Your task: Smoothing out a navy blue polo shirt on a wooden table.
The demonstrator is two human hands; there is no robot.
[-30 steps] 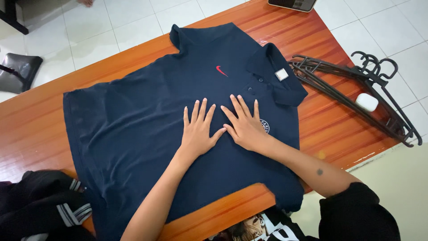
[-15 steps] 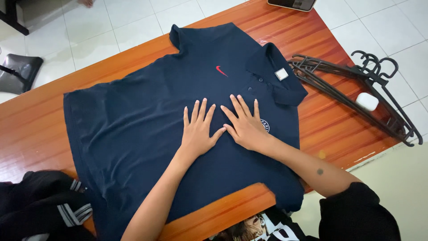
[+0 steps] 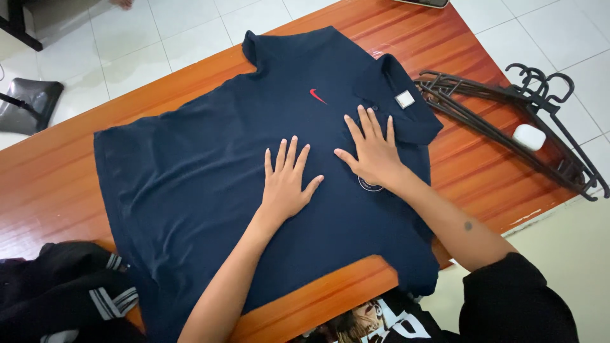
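A navy polo shirt (image 3: 190,171) lies spread front-up on a reddish wooden table (image 3: 57,165), collar toward the right. It has a small red mark on the chest and a round badge partly under my wrist. My left hand (image 3: 287,181) rests flat on the middle of the shirt, fingers spread. My right hand (image 3: 373,150) lies flat near the collar and button placket, fingers apart. Neither hand grips anything.
A pile of black plastic hangers (image 3: 508,121) lies at the table's right end with a small white case (image 3: 529,136) on it. A black garment with striped trim (image 3: 70,292) sits at the lower left. White tiled floor surrounds the table; a dark bag (image 3: 28,101) is at left.
My right hand has slid up the shirt toward the collar, away from my left hand. The left hand has stayed about where it was.
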